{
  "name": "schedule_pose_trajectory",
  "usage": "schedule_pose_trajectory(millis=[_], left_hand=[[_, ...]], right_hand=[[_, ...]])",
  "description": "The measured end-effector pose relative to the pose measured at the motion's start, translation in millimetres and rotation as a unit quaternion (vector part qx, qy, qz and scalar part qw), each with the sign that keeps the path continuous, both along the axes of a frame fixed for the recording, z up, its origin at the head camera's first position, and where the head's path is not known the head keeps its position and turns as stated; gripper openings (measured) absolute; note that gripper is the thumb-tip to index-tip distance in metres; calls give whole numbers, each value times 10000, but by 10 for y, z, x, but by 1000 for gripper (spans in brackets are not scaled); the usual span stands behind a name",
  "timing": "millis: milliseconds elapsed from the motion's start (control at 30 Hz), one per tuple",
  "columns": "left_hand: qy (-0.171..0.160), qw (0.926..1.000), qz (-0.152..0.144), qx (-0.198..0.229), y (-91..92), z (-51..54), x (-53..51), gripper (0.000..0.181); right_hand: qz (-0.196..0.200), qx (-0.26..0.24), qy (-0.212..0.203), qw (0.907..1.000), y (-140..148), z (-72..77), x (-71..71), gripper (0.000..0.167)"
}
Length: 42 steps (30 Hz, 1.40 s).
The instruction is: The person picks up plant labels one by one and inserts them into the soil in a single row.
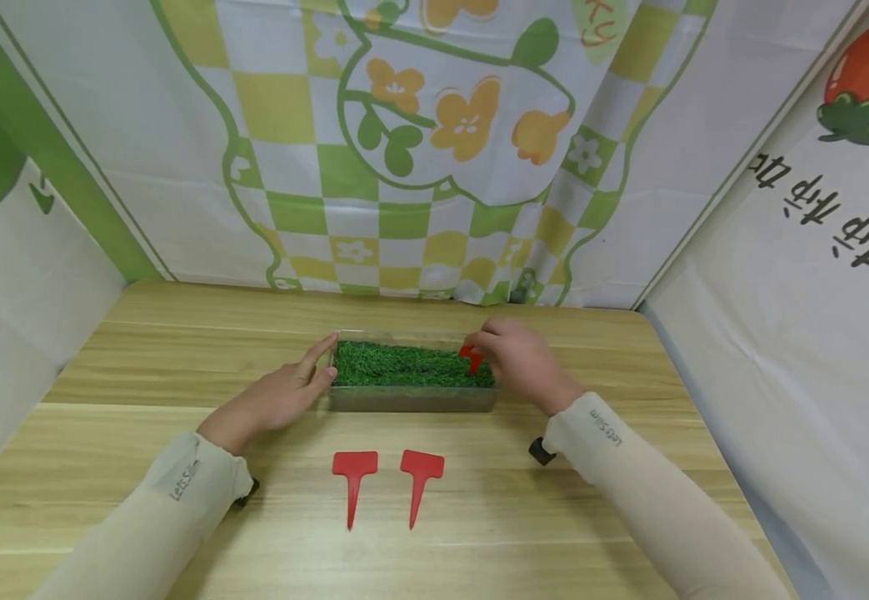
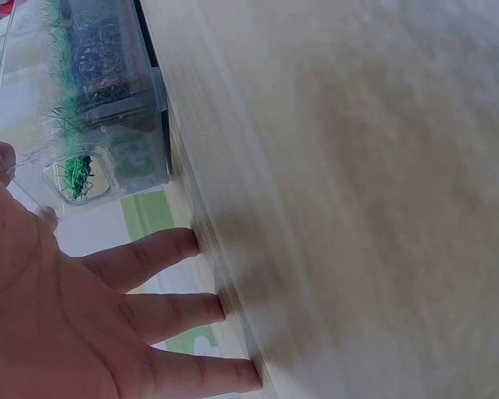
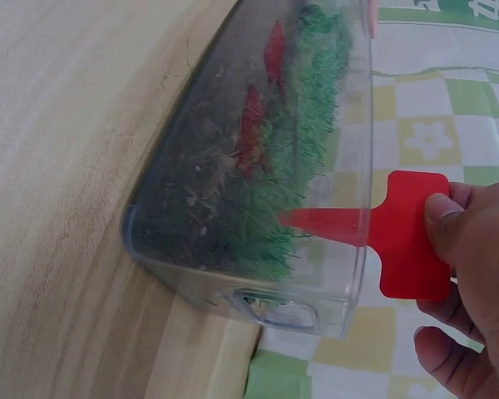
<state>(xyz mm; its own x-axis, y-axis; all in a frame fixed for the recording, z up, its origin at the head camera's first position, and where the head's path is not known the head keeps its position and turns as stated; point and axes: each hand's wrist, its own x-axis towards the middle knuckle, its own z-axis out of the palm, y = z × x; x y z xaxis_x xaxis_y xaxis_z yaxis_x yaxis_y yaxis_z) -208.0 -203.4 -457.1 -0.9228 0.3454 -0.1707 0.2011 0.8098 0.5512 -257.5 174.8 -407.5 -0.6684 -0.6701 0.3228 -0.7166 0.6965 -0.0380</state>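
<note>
My right hand (image 1: 524, 362) pinches the head of a red T-shaped plant label (image 3: 414, 237) between thumb and fingers. The label's pointed stem reaches down to the green grass at the right end of a clear plastic box (image 1: 412, 400). How deep the tip sits is hard to tell. At the box's left end, the thumb and index finger of my left hand (image 1: 280, 396) touch the rim. Its other fingers (image 2: 179, 316) are stretched out with their tips on the table. Two more red plant labels, a left one (image 1: 355, 475) and a right one (image 1: 421, 477), lie flat before the box.
The wooden table (image 1: 269, 550) carries the box near its back edge. Behind it hangs a checked green and yellow curtain (image 1: 284, 167). White cloth walls (image 1: 794, 350) border both sides. Red shapes (image 3: 251, 129) show in the box's clear wall, possibly reflections.
</note>
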Motion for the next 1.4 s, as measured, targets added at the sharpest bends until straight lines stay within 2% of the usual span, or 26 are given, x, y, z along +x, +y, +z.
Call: schedule_pose_trajectory(millis=[333, 633, 933, 1200, 1400], left_hand=[[-9, 10000, 18, -16, 1, -1, -1, 65], [-42, 10000, 15, -3, 0, -14, -8, 65], [-15, 10000, 26, 2, 0, -8, -3, 64], [23, 10000, 9, 15, -5, 8, -2, 65], [8, 10000, 1, 13, 2, 10, 2, 65]], right_hand=[[-17, -37, -28, 10000, -54, -37, -7, 21], [-257, -202, -234, 9992, -71, -113, -4, 22], [-329, -285, -209, 9988, -83, -130, 1, 23], [-243, -123, -311, 9991, -107, -77, 2, 16], [-304, -68, -347, 9989, -80, -17, 21, 29]])
